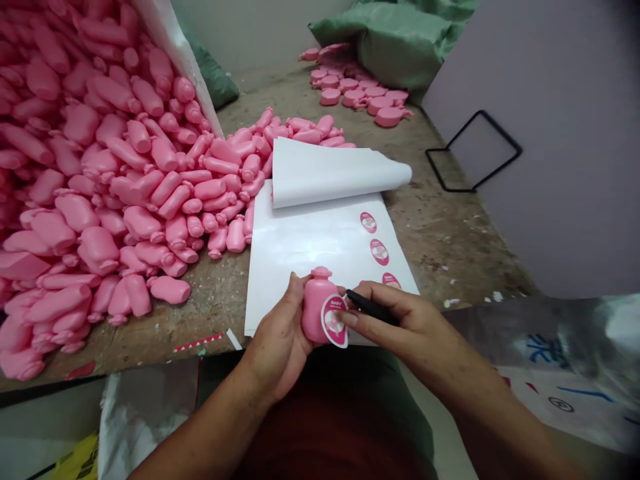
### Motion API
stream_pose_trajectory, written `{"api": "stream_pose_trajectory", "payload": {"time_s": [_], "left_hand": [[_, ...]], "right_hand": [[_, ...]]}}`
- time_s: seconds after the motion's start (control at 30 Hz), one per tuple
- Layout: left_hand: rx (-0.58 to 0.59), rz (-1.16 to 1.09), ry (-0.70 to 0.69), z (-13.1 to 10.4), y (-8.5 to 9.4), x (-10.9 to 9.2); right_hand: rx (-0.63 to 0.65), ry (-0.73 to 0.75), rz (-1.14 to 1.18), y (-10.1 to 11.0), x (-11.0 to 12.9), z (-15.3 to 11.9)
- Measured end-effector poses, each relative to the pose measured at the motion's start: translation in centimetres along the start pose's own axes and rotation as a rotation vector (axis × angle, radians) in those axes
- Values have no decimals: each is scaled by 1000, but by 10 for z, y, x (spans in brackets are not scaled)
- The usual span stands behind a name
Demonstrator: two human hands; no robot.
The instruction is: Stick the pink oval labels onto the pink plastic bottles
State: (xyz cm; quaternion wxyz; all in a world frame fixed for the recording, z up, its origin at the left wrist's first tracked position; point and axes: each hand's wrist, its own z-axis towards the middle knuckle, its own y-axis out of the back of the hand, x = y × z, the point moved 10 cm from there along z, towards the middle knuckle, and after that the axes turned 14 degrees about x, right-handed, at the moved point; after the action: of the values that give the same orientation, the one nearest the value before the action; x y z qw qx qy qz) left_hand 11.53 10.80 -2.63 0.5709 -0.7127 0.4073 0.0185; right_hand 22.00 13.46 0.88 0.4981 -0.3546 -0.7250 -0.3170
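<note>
A small pink bottle stands upright in my left hand, whose fingers wrap round it from the left and below. On the bottle's right side is an oval pink and white sticker; its lower edge sticks out past the bottle. My right hand holds a black pen-like tool, with its thumb and a fingertip at the sticker. Beneath and beyond the hands lies a white sticker sheet with a few oval stickers along its right side. Its upper pages are folded back.
A large heap of pink bottles covers the left of the worktable. Flat pink pieces lie at the back beside a green sack. A black wire stand is at the right, near a pale panel.
</note>
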Motion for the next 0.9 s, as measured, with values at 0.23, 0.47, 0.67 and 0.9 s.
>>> {"api": "stream_pose_trajectory", "payload": {"time_s": [0.23,0.47,0.67,0.9], "left_hand": [[-7,14,-62,-1,-3,-2],[4,25,-75,0,-3,-3],[6,16,-83,1,0,0],[9,-3,-93,1,-2,0]], "right_hand": [[-19,-22,-16,-1,-4,4],[-35,-41,-5,0,-9,7],[-48,-64,11,1,-14,7],[-43,-54,36,1,-12,10]]}}
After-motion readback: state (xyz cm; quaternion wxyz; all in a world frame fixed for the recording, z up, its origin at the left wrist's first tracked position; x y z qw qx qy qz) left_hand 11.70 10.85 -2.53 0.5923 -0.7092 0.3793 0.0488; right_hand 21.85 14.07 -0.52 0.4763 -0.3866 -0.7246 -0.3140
